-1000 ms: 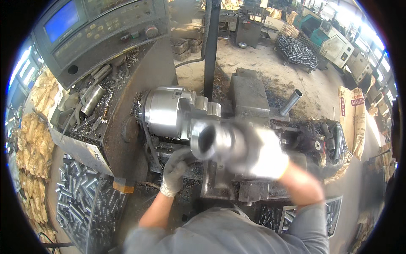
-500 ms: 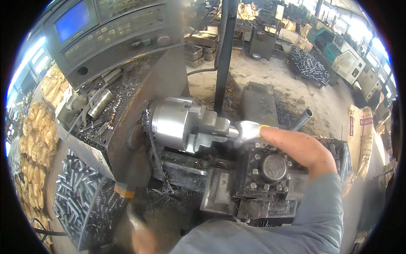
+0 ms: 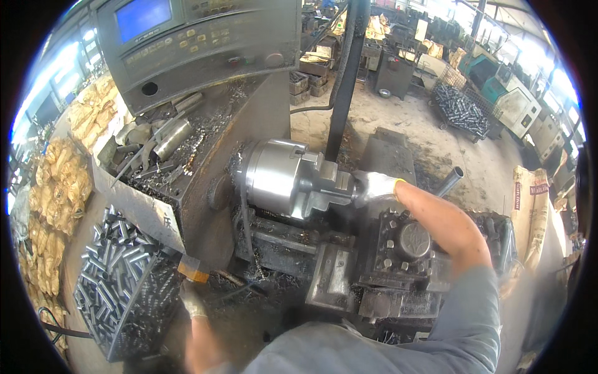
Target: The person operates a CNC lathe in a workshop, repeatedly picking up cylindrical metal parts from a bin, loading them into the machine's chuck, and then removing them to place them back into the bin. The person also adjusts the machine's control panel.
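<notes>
A bright metal lathe chuck [image 3: 274,177] with stepped jaws [image 3: 333,182] stands at the middle. My right hand [image 3: 375,188], in a white glove, is closed at the outer end of the jaws. It holds the end of a short metal cylinder [image 3: 355,187] lying in line with the chuck; the glove hides most of it. Below and right of that hand is the dark bolted tool post [image 3: 406,244]. My left hand [image 3: 192,300], also gloved, hangs low at the left, just under an orange-brown block [image 3: 193,272]. Its fingers are blurred, and I cannot tell what they touch.
A mesh bin [image 3: 121,293] of cut metal tubes stands at the lower left. Above it, a tray [image 3: 140,202] carries metal scraps and shavings. The control panel [image 3: 205,47] is at the upper left. A slanted metal tube [image 3: 450,181] rises beyond my right forearm.
The view has shifted, so the machine sits slightly further right. My right hand stays at the cylinder, now closer to the jaws. My left hand has risen a little toward the orange-brown block.
</notes>
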The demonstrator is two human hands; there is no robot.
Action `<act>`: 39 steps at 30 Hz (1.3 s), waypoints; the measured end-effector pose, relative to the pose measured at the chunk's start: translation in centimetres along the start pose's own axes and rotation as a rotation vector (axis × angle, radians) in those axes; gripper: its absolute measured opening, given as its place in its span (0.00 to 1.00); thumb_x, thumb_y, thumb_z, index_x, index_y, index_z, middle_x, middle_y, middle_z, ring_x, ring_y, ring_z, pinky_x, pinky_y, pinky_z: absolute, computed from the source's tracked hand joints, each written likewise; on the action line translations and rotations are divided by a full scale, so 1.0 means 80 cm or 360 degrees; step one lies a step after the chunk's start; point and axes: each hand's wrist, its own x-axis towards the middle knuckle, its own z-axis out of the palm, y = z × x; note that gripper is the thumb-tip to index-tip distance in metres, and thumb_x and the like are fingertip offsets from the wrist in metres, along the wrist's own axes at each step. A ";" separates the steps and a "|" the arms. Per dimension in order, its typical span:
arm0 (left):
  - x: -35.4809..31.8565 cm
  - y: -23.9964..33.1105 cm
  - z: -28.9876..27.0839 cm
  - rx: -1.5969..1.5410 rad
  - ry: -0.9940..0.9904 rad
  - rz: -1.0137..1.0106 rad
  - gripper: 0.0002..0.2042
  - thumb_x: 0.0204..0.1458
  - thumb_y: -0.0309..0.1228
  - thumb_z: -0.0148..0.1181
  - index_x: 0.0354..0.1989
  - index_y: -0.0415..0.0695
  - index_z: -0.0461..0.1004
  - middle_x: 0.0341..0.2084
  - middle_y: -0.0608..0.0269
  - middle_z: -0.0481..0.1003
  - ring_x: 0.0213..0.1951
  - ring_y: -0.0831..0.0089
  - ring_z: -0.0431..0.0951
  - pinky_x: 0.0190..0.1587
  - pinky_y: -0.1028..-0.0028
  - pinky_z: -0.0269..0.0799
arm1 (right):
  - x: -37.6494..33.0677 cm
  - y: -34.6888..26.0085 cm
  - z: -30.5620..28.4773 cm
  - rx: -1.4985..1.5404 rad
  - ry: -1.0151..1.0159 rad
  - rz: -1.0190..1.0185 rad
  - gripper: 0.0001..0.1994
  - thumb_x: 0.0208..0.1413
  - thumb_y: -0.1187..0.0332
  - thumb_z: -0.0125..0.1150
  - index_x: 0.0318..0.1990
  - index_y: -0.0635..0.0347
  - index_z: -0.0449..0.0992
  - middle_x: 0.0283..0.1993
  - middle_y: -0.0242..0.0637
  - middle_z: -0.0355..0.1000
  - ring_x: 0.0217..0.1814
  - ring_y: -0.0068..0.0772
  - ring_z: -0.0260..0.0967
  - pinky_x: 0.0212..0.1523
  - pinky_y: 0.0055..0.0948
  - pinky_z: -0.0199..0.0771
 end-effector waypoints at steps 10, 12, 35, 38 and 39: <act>-0.116 0.188 0.088 0.0783 0.0199 0.2059 0.17 0.61 0.24 0.62 0.56 0.28 0.74 0.49 0.39 0.79 0.51 0.45 0.81 0.58 0.54 0.76 | -0.303 -0.155 0.049 0.0388 0.1589 -0.0311 0.13 0.52 0.80 0.62 0.45 0.67 0.82 0.41 0.45 0.84 0.42 0.36 0.84 0.46 0.34 0.83; -0.139 0.269 0.162 0.0689 -0.0056 0.2456 0.16 0.54 0.18 0.60 0.52 0.31 0.77 0.46 0.37 0.79 0.47 0.40 0.81 0.54 0.50 0.76 | -0.342 -0.185 0.096 0.0587 0.1490 -0.0140 0.13 0.49 0.82 0.61 0.42 0.68 0.85 0.39 0.47 0.86 0.37 0.39 0.86 0.43 0.34 0.86; -0.243 0.156 0.131 0.1391 -0.1234 0.1118 0.12 0.61 0.37 0.63 0.48 0.44 0.82 0.37 0.46 0.83 0.42 0.50 0.85 0.48 0.54 0.80 | -0.244 -0.217 0.291 0.1138 -0.0052 -0.0779 0.19 0.65 0.72 0.64 0.63 0.60 0.81 0.62 0.45 0.81 0.64 0.45 0.78 0.64 0.37 0.77; -0.308 0.009 -0.122 0.1276 -0.0078 0.0061 0.19 0.62 0.46 0.65 0.55 0.47 0.84 0.49 0.49 0.85 0.55 0.55 0.85 0.58 0.60 0.80 | -0.215 -0.294 0.321 0.1391 -0.0427 -0.0520 0.14 0.56 0.80 0.67 0.50 0.73 0.83 0.44 0.46 0.85 0.42 0.34 0.84 0.49 0.33 0.87; -0.351 -0.033 -0.215 0.1180 0.0350 -0.0120 0.20 0.62 0.47 0.65 0.53 0.46 0.84 0.47 0.48 0.85 0.52 0.52 0.85 0.55 0.58 0.80 | -0.206 -0.321 0.330 0.1361 -0.0605 -0.0558 0.15 0.56 0.79 0.67 0.51 0.74 0.83 0.44 0.46 0.85 0.43 0.34 0.84 0.49 0.34 0.87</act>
